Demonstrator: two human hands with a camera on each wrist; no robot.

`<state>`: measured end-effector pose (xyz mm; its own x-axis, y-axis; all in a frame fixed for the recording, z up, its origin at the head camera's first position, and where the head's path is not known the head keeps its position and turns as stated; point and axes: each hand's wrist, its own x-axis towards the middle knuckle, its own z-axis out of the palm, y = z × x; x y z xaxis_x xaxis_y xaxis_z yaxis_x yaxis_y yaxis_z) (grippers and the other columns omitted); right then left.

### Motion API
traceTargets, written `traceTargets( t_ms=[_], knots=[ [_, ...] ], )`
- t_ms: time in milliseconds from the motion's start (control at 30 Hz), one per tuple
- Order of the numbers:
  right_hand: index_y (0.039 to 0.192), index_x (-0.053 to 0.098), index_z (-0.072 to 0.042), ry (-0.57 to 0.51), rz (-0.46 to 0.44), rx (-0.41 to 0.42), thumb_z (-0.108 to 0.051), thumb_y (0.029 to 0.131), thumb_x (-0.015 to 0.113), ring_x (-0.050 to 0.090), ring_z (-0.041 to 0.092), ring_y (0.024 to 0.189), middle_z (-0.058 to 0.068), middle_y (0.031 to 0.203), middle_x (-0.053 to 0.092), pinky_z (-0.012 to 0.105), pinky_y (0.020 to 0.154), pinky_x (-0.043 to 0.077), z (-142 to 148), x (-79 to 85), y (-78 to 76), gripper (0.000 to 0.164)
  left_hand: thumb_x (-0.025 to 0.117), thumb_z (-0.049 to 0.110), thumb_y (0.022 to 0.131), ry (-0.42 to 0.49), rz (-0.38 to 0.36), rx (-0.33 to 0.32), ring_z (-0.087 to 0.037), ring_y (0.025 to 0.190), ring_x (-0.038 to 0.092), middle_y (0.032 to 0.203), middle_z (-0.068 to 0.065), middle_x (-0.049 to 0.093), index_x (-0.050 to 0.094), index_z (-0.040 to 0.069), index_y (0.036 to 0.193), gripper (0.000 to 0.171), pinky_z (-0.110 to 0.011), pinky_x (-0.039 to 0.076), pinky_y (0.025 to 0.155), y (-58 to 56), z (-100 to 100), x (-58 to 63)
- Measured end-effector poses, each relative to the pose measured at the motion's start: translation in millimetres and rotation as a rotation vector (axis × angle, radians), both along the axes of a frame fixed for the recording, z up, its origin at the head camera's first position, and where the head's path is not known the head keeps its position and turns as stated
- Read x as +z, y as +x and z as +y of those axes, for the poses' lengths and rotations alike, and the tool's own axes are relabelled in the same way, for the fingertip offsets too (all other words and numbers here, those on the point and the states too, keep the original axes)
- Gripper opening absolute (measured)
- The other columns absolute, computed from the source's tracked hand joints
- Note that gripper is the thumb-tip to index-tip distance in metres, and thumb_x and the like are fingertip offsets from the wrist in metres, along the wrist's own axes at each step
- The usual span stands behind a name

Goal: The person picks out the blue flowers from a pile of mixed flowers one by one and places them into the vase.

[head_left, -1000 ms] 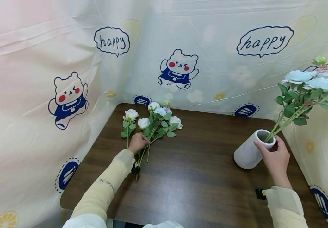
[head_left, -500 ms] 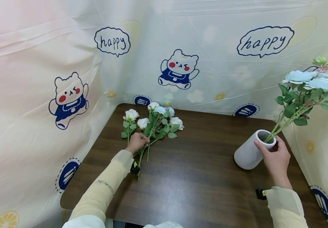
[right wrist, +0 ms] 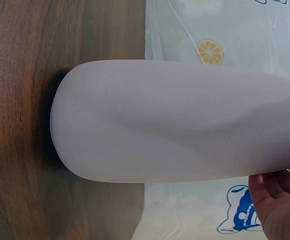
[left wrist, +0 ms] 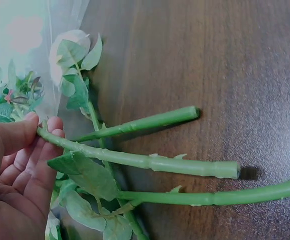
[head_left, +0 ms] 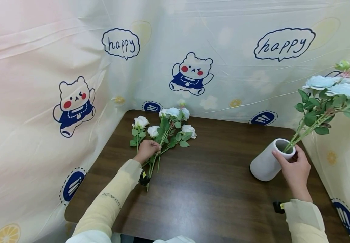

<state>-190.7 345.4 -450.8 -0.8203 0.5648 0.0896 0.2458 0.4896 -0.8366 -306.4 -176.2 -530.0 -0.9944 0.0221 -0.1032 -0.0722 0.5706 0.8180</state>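
Note:
My left hand (head_left: 147, 151) pinches the green stem (left wrist: 150, 161) of an artificial flower between thumb and fingertips. That flower's pale blue bloom (head_left: 173, 111) and its small bud are at the far end of a group of flowers. White roses lie around it, one rose (head_left: 189, 131) to the right and another rose (head_left: 140, 122) on the left. My right hand (head_left: 297, 173) grips a white vase (head_left: 263, 162) near its rim, thumb on the near side. Tall pale blue flowers (head_left: 334, 87) stand in the vase and lean right.
The dark wooden table (head_left: 208, 189) has its right edge close beside the vase. A printed cloth curtain (head_left: 223, 67) hangs behind and along both sides. In the left wrist view, another cut stem (left wrist: 160, 121) and a leafy stem (left wrist: 235, 196) lie near the pinched one.
The pinched pale blue flower has shifted back and to the right across the white roses, as my left hand moves slightly. My right hand and the vase stay in place.

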Motion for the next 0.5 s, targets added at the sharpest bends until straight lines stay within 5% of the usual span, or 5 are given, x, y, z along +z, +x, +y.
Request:
traceTargets(
  t_ms=[500],
  knots=[
    [0.148,0.040,-0.014,0.007,0.001,-0.010,-0.042,0.084,0.075,0.048,0.024,0.115,0.012,0.138,0.050,0.034,0.098,0.046,-1,1.1,0.5,0.078,0.069,0.013,0.092,0.161,0.005,0.001,-0.026,0.079,0.070,0.086,-0.013,0.073,0.072,-0.003,0.100,0.018,-0.048,0.055,0.078,0.5,9,14.5]
  ],
)
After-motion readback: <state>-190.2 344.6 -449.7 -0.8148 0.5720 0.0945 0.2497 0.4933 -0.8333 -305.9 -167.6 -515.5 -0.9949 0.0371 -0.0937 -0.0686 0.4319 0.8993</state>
